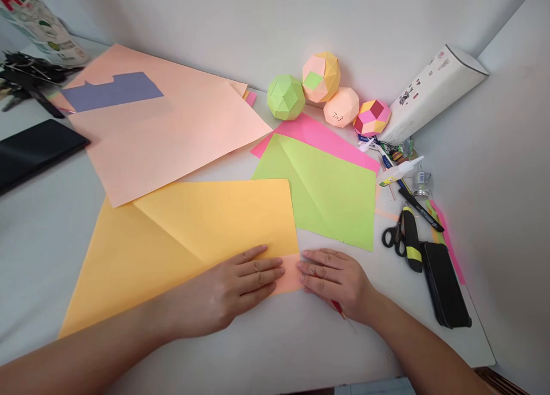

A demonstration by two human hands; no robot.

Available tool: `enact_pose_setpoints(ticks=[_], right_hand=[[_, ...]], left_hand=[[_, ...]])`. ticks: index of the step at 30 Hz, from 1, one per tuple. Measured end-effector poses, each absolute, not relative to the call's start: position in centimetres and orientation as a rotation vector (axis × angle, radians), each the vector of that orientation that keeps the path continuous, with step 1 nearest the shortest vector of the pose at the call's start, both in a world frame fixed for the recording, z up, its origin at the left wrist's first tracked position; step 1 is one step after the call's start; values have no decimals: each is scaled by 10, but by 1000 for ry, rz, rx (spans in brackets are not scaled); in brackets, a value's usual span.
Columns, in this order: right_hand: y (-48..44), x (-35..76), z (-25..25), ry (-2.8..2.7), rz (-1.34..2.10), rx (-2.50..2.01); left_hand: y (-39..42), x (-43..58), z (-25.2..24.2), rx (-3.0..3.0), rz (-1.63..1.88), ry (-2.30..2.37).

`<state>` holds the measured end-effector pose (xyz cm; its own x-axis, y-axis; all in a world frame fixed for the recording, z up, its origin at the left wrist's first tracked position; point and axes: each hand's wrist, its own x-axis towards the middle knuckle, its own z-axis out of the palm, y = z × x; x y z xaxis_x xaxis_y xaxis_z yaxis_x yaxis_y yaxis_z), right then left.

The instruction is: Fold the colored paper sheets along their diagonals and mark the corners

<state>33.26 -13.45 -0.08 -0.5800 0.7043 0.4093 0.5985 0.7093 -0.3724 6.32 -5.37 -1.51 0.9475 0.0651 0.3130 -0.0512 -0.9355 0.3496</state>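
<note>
My left hand (pixel 240 286) lies flat, fingers stretched out, on the near right corner of a folded orange paper sheet (pixel 180 234), over a small peach paper piece (pixel 290 273). My right hand (pixel 337 280) rests beside it at the peach piece's right edge, fingers curled over a thin red stick or pen (pixel 338 308) that pokes out under the palm. Both hands almost touch at the fingertips.
A large peach sheet (pixel 163 125) with a blue cutout (pixel 112 91), a green sheet (pixel 330 191) on a pink sheet (pixel 318 134), several paper polyhedra (pixel 286 97), scissors (pixel 393 237), glue (pixel 401 171), markers, a black case (pixel 444 286), a white box (pixel 433 91), a dark tablet (pixel 34 151).
</note>
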Motion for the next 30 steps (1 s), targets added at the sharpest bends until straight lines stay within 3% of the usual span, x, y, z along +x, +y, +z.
enact_pose_setpoints(ticks=[30], right_hand=[[-132,334,-4,-2323,315,-964]], left_hand=[[-54,63,-19,2744,407,30]])
